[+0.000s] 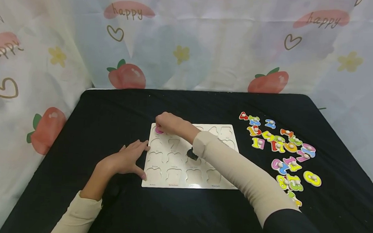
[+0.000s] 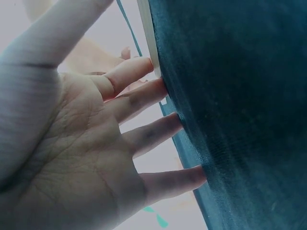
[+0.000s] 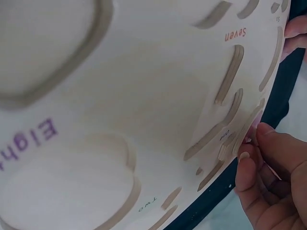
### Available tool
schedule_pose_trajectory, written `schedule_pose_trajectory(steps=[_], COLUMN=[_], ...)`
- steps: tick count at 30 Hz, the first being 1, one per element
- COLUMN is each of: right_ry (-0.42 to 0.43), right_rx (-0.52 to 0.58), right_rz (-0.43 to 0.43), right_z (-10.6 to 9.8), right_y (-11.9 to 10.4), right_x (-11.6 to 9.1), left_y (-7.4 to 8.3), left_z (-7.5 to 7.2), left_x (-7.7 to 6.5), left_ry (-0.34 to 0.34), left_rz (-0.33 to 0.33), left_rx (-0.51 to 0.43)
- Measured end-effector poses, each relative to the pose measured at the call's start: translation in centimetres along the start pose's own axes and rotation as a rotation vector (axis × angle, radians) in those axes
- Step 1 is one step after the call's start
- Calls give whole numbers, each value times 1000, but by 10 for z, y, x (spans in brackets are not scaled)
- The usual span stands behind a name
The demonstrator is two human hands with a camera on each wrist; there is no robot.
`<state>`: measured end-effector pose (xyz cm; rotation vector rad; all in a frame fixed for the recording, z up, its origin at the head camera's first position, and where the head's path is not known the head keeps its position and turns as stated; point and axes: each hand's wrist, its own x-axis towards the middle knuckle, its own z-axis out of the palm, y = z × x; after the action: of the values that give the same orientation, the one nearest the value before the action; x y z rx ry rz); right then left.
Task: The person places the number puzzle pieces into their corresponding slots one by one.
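A pale puzzle board point(image 1: 183, 174) with number-shaped recesses and printed number words lies on the black-covered table. Over its far-left corner recess, my right hand point(image 1: 168, 123) pinches a small pink puzzle piece point(image 1: 158, 131) between thumb and fingers. In the right wrist view the piece point(image 3: 257, 120) shows only as a pink sliver by the fingertips, beside the recess marked One; its number is hidden. My left hand point(image 1: 125, 159) rests at the board's left edge with its fingers spread. The left wrist view shows those fingers point(image 2: 139, 103) straight, the uppermost by the board's edge.
To the right of the board lie several colourful number pieces with knobs, among them a blue 2 point(image 1: 270, 123), a pink-and-yellow 17 point(image 1: 258, 143) and a yellow 0 point(image 1: 312, 178). Some overlap. A patterned cloth point(image 1: 184, 39) hangs behind the table.
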<state>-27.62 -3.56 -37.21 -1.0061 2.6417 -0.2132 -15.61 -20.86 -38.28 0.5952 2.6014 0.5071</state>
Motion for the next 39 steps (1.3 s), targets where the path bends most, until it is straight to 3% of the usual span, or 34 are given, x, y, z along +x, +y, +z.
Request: schedule_pose_trajectory(steps=[19,33,39], right_ry=[-2,-10,8], right_rx=[22,-101,-74], right_rz=[18,29,57], right_z=[5,6,4], right_y=[-6,-7,4], right_x=[4,4,-4], left_y=[-1,-3,-4], left_z=[0,2,3], left_x=[0,2,3], left_ry=[-15,-1,-4], left_rz=[-3,17,14], left_rx=[-11,-13,-9])
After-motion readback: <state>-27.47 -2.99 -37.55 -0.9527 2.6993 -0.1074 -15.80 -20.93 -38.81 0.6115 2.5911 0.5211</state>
